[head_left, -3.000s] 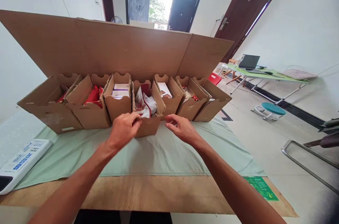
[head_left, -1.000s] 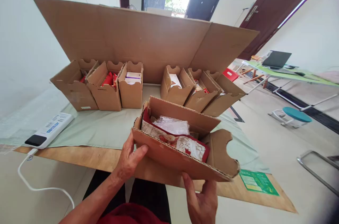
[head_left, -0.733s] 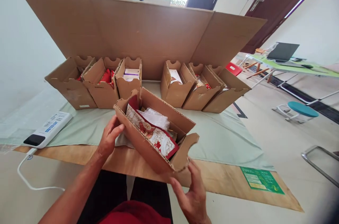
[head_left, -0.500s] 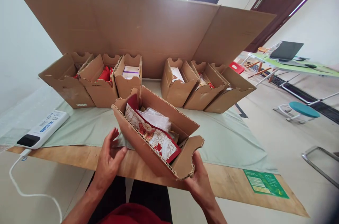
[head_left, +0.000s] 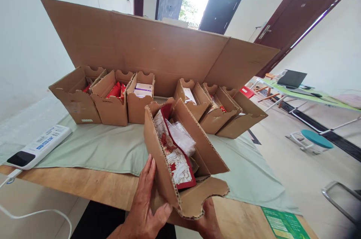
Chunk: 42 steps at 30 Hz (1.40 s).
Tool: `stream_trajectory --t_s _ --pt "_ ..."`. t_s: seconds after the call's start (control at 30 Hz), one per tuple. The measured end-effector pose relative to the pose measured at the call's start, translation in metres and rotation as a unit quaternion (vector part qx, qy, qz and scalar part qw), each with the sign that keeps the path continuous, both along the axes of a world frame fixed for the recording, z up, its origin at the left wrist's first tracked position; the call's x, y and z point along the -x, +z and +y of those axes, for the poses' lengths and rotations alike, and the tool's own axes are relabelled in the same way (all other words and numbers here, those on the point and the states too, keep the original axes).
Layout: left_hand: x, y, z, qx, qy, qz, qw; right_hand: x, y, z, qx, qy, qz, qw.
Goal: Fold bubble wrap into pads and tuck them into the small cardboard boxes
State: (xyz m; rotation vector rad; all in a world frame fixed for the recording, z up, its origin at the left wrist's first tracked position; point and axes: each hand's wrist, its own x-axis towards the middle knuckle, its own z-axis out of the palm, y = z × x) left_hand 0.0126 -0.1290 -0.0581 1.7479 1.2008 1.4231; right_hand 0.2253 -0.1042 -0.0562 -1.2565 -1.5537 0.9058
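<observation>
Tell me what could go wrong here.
The open box might tip if the left hand slips off its side, as its notched near end seems to reach past the table's edge. The printed packet could slide over that end. The white cable hanging off the table might snag, pulling the white device.

The single camera sits on the person's head and looks forward and down from above and behind the left hand [head_left: 143, 206] and the right hand [head_left: 209, 221], both close to the lens. Just beyond them, the open brown cardboard box [head_left: 160, 163] looms large. Farther past the hands, the view crosses the wooden bench [head_left: 84, 181] to the dark two-leaved door [head_left: 218, 11]. It reaches wide, catching the round blue-green stool [head_left: 316, 139] well right of the hands, and tilts sideways.
</observation>
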Motion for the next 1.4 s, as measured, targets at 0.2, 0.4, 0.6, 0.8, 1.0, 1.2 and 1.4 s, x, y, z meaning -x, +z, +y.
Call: stream_trajectory --t_s 0.2,0.4,0.6,0.8,1.0,1.2,1.4 --pt "0.014 0.036 0.061 -0.051 -0.010 -0.025 0.998 0.017 0.008 0.045 -0.067 -0.027 0.059 0.996" --pt "0.026 0.050 0.099 -0.050 -0.045 -0.047 0.997 0.038 0.029 0.076 -0.135 0.008 0.094 0.986" --pt "0.017 0.049 0.098 -0.058 -0.064 -0.065 0.994 0.024 0.017 0.069 -0.130 -0.043 0.080 0.987" --pt "0.034 0.043 0.129 -0.005 -0.090 -0.128 0.988 0.042 0.022 0.091 -0.160 0.001 0.075 0.984" --pt "0.043 0.034 0.117 0.002 -0.028 -0.131 0.991 0.055 0.010 0.099 -0.123 0.034 0.068 0.990" --pt "0.037 0.040 0.147 0.051 -0.014 -0.145 0.988 0.054 0.021 0.134 -0.113 0.072 0.060 0.989" --pt "0.035 0.032 0.191 0.121 0.137 -0.125 0.975 0.062 0.011 0.170 -0.119 0.030 0.015 0.992"
